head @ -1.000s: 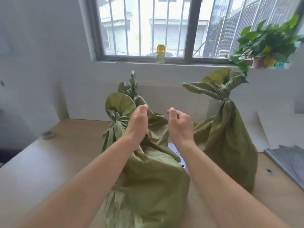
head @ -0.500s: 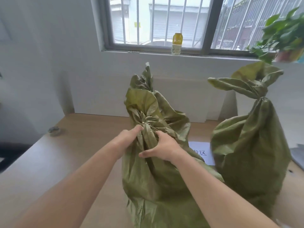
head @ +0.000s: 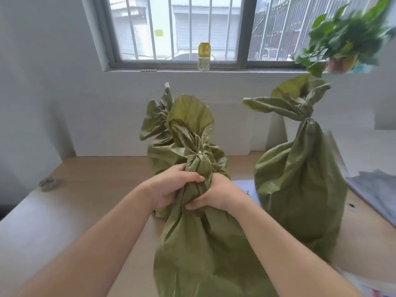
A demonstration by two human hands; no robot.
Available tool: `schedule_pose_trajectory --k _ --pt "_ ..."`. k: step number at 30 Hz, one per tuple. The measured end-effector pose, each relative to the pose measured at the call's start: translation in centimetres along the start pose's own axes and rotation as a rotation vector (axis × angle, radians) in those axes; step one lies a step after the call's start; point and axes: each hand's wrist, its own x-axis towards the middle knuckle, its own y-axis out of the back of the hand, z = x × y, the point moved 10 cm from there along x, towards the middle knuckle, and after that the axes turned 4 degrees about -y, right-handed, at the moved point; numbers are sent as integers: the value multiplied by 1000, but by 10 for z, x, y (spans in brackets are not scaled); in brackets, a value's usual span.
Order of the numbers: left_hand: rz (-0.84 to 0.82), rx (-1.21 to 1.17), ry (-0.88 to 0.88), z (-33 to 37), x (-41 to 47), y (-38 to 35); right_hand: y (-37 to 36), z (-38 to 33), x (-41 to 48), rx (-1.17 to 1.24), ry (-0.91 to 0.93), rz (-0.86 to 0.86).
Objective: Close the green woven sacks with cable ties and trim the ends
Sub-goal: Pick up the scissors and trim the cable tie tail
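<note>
Pale wood forms the table point(head: 85, 200), which is set against a white wall under a barred window point(head: 171, 28). On the sill a small bottle with a yellow cap point(head: 204, 56) is seen, and a leafy potted plant point(head: 347, 43) is set at the right end.

The nearest green woven sack point(head: 203, 243) is stood upright in the middle of the view. Its gathered neck is gripped from both sides, just below a pale cable tie point(head: 200, 153) of which only a small part shows among the bunched fabric. The left hand point(head: 173, 189) is curled round the neck from the left, its fingers wrapped across the front. The right hand point(head: 216, 195) is closed on the neck from the right, with the thumb pressed into the folds.

A second sack point(head: 158, 146) is seen directly behind the first, its top bunched; whether it is tied cannot be told. A third sack point(head: 300, 189) is stood apart to the right, its neck drawn tight. A roll of tape point(head: 47, 183) is seen at the table's left edge, and grey cloth point(head: 375, 189) at the far right.
</note>
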Motion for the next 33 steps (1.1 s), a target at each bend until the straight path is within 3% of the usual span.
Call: schedule_pose_trajectory --k 5,12,17,27,33 --pt "-76 -66 -120 45 -4 -56 77 -4 -29 -46 60 67" --pt "-66 -141 -306 108 5 -112 167 2 -27 58 205 230" --pt "-13 -135 -359 134 20 -139 212 6 -26 6 252 377" --pt "29 24 -463 152 46 -158 257 6 -36 -239 374 632" --pt "74 112 -449 129 71 -147 248 29 -19 -245 314 694"
